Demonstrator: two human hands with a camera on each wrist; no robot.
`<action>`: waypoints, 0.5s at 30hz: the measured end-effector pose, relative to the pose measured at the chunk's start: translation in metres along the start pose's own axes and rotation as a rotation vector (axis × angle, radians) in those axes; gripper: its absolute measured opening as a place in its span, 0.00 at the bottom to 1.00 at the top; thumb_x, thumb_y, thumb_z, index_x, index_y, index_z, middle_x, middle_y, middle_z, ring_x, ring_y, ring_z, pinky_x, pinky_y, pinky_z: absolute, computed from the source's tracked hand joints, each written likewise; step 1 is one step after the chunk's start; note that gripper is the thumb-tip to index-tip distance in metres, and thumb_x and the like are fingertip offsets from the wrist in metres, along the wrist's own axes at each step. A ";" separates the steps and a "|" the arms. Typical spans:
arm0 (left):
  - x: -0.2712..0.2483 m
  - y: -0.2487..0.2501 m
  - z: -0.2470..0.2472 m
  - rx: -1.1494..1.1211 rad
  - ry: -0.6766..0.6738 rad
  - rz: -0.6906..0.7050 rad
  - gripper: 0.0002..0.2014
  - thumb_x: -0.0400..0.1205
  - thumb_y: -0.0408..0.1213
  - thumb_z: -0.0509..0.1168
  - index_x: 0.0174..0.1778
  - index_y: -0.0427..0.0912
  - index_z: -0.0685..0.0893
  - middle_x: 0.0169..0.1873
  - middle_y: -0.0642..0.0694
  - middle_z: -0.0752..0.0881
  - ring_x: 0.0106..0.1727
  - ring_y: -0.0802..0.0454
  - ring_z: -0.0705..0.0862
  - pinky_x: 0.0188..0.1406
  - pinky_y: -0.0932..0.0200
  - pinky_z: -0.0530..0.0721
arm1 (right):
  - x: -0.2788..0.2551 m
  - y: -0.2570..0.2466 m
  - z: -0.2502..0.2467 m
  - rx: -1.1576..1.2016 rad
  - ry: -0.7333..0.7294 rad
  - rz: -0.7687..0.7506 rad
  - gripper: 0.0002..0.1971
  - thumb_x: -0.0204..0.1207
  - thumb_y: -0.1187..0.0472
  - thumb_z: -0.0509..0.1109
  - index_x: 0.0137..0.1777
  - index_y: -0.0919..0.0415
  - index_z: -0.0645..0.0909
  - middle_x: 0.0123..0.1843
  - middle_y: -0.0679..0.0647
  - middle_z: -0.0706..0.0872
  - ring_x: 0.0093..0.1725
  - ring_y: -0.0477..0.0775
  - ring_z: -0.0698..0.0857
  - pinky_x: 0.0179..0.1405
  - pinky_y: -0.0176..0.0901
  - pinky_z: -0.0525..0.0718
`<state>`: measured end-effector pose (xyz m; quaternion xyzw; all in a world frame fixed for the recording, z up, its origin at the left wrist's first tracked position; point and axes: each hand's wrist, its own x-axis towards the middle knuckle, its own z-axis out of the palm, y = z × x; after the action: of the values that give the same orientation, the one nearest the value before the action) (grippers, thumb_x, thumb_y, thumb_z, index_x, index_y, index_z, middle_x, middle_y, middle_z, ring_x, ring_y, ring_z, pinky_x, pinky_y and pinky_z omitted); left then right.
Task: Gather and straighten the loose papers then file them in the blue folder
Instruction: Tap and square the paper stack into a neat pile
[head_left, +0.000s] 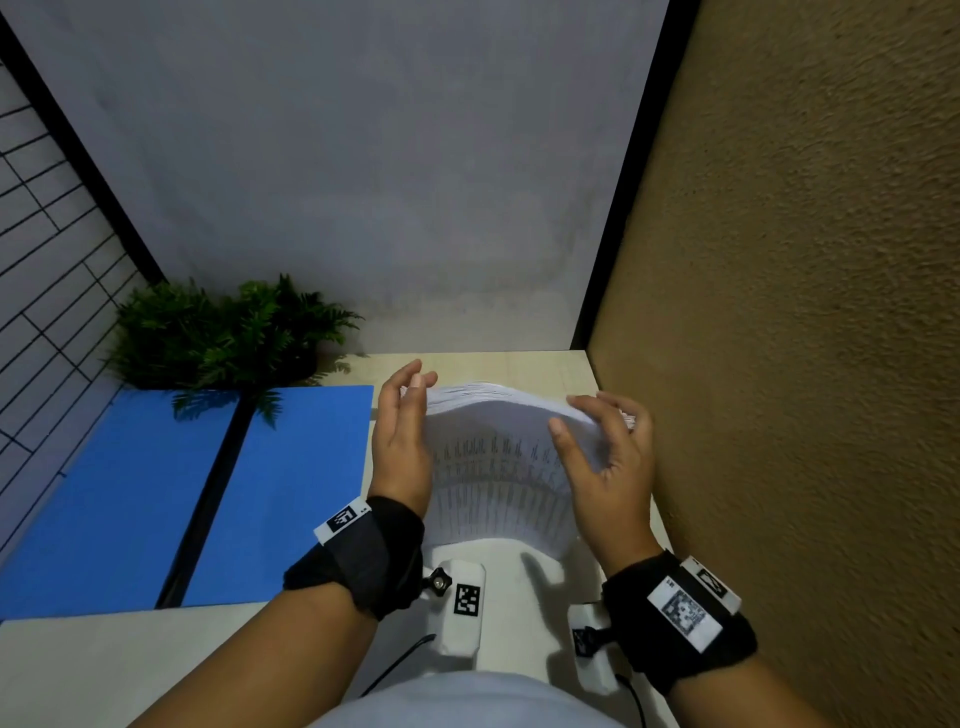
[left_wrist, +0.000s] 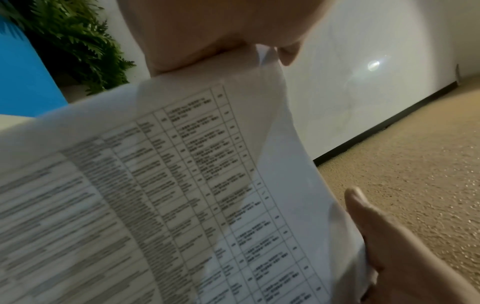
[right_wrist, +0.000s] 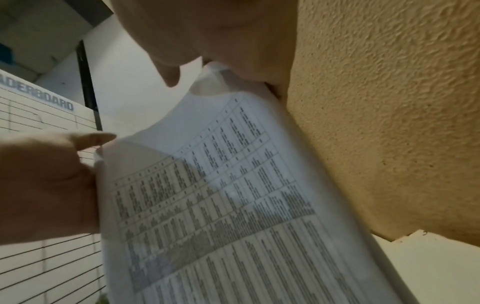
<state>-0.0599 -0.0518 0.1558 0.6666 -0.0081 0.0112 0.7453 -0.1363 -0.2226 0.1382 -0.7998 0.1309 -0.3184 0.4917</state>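
A stack of printed papers stands on edge on the desk, bowed, with tables of text facing me. My left hand lies flat against its left edge, fingers nearly straight near the top corner. My right hand grips the right top corner, thumb on the front and fingers behind. The blue folder lies open flat to the left, apart from the papers. In the left wrist view the papers fill the frame under my left hand. In the right wrist view my right hand pinches the papers.
A green fern plant stands at the back left, its fronds hanging over the folder's far edge. A rough brown wall runs close along the right of the desk. A lined whiteboard is on the left.
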 end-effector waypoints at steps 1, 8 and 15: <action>0.000 0.000 0.000 0.002 -0.021 0.001 0.21 0.86 0.54 0.59 0.73 0.54 0.76 0.66 0.56 0.83 0.70 0.58 0.79 0.71 0.57 0.77 | 0.001 0.000 0.000 0.017 0.032 0.028 0.16 0.75 0.45 0.71 0.62 0.45 0.81 0.64 0.43 0.70 0.64 0.32 0.73 0.62 0.37 0.78; 0.001 -0.012 -0.008 0.043 -0.158 0.026 0.44 0.63 0.62 0.75 0.77 0.63 0.68 0.72 0.53 0.78 0.70 0.55 0.80 0.67 0.55 0.81 | 0.004 -0.001 0.001 0.068 0.012 0.056 0.19 0.74 0.41 0.69 0.65 0.41 0.78 0.63 0.40 0.71 0.65 0.32 0.74 0.63 0.42 0.80; 0.001 -0.017 -0.008 0.063 -0.190 0.026 0.51 0.60 0.61 0.79 0.80 0.64 0.65 0.72 0.55 0.77 0.71 0.57 0.78 0.72 0.49 0.81 | 0.006 0.000 0.002 0.071 0.035 0.073 0.23 0.72 0.39 0.71 0.67 0.40 0.76 0.62 0.33 0.70 0.66 0.39 0.76 0.65 0.50 0.84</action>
<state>-0.0584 -0.0462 0.1379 0.6877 -0.0870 -0.0424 0.7195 -0.1305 -0.2244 0.1405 -0.7708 0.1571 -0.3189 0.5287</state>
